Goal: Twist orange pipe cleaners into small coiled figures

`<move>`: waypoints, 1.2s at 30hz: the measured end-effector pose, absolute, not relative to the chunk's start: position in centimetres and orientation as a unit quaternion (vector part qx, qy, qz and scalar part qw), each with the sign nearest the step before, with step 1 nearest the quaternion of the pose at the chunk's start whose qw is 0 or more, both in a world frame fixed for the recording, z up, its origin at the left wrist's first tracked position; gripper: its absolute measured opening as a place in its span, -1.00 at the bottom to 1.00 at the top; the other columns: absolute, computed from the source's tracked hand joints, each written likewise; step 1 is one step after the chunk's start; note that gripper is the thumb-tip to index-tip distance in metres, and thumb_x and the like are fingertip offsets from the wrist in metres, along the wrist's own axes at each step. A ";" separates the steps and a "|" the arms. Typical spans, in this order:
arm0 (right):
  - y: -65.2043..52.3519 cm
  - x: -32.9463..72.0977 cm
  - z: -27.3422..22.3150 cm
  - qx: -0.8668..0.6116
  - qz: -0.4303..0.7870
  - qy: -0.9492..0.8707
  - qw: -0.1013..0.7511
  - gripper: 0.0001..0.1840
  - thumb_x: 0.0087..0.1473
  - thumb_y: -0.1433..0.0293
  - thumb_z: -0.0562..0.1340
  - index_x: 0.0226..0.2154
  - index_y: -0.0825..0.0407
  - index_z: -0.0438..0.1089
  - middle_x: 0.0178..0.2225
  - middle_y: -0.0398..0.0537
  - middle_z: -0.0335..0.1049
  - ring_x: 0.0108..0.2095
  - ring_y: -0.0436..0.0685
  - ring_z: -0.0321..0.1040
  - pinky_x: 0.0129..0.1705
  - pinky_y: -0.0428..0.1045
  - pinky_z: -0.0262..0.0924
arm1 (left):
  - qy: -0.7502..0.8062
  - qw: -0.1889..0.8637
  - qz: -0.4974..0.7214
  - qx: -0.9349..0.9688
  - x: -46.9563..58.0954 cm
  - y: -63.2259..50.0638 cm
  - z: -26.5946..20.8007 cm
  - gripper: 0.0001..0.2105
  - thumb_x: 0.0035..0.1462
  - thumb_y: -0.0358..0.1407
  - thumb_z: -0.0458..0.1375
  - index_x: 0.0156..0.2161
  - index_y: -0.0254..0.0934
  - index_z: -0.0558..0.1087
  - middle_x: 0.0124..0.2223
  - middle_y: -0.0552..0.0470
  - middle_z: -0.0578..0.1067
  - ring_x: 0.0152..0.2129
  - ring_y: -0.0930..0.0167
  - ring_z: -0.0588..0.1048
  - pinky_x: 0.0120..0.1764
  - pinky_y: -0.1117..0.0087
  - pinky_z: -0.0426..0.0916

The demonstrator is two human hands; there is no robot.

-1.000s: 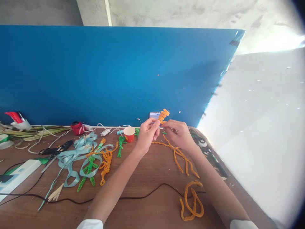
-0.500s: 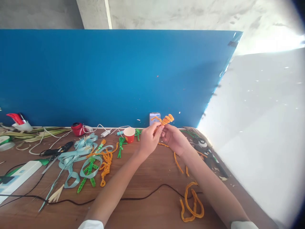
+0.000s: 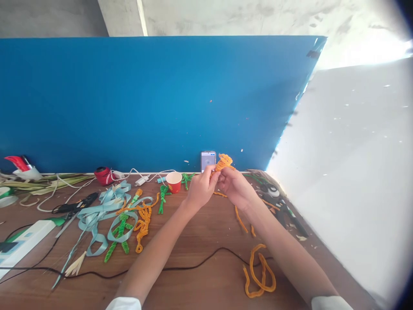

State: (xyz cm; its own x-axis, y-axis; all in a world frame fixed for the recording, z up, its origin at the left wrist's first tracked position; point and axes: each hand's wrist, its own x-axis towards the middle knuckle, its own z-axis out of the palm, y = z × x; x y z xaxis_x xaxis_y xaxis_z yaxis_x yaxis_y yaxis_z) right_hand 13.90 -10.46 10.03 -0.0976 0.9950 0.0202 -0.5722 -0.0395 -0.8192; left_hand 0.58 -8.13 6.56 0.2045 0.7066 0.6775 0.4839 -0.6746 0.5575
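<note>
An orange pipe-cleaner figure [image 3: 224, 162], coiled and twisted, is raised above the back of the table between my two hands. My left hand [image 3: 202, 186] pinches its lower left side between thumb and fingers. Around its lower right side curl the fingers of my right hand [image 3: 237, 186], also closed on it. Part of the figure is hidden behind the fingers. Right behind my left hand, a phone [image 3: 208, 159] leans against the blue panel. Loose orange pipe cleaners [image 3: 240, 219] lie beneath my right forearm, and a longer looped one [image 3: 263, 280] lies nearer the front.
Left of my hands stand a red paper cup [image 3: 174, 183] and green pipe-cleaner figures [image 3: 163, 200]. Light blue ribbon [image 3: 93, 215] tangles with orange and green pieces. A glue gun [image 3: 77, 204], a power strip [image 3: 26, 241] and a black cable [image 3: 180, 269] occupy the table [image 3: 193, 292].
The orange figure has turned in my hands, so its coiled top now leans up and left instead of right. Both hands keep their grip. The camera view has shifted slightly.
</note>
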 end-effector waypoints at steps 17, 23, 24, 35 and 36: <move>-9.1 14.3 8.9 -0.353 0.389 -0.523 0.671 -0.88 -0.02 0.29 0.32 -0.40 -0.01 0.48 -0.32 -0.11 0.48 -0.38 0.04 0.32 -0.34 -0.04 0.23 | 0.300 0.550 0.503 0.596 1.1 -8.4 8.5 -0.67 0.25 0.01 0.08 -0.21 -0.25 0.30 -0.54 0.17 0.41 -0.72 0.58 0.32 -0.62 0.57 0.14; -9.0 14.5 8.8 -0.372 0.407 -0.528 0.646 -0.92 -0.04 0.39 0.24 -0.44 0.00 0.46 -0.45 -0.19 0.38 -0.50 -0.03 0.21 -0.44 -0.09 0.10 | 0.321 0.493 0.496 0.639 1.2 -8.6 8.2 -0.73 0.29 -0.05 0.02 -0.24 -0.23 0.28 -0.51 0.17 0.42 -0.69 0.57 0.34 -0.59 0.57 0.17; -9.0 14.7 8.9 -0.372 0.423 -0.526 0.637 -0.92 -0.05 0.38 0.24 -0.42 -0.01 0.46 -0.49 -0.20 0.35 -0.51 -0.03 0.20 -0.46 -0.09 0.07 | 0.325 0.472 0.500 0.649 1.1 -8.7 8.2 -0.75 0.30 -0.07 0.01 -0.23 -0.23 0.28 -0.49 0.16 0.42 -0.67 0.57 0.35 -0.58 0.56 0.19; -10.0 16.7 11.3 -0.355 0.431 -0.662 0.500 -0.77 0.06 0.20 0.32 -0.38 0.03 0.51 -0.45 -0.12 0.45 -0.47 -0.01 0.27 -0.37 -0.05 0.18 | 0.324 0.451 0.514 0.653 0.4 -8.7 8.9 -0.80 0.31 -0.17 -0.01 -0.26 -0.24 0.30 -0.49 0.15 0.39 -0.63 0.56 0.32 -0.53 0.54 0.20; -10.1 16.9 11.4 -0.353 0.428 -0.676 0.485 -0.76 0.08 0.19 0.31 -0.39 0.04 0.51 -0.43 -0.11 0.46 -0.45 0.00 0.29 -0.36 -0.05 0.20 | 0.323 0.449 0.513 0.656 0.4 -8.6 8.8 -0.79 0.31 -0.14 -0.01 -0.26 -0.24 0.30 -0.49 0.15 0.39 -0.63 0.56 0.31 -0.53 0.54 0.20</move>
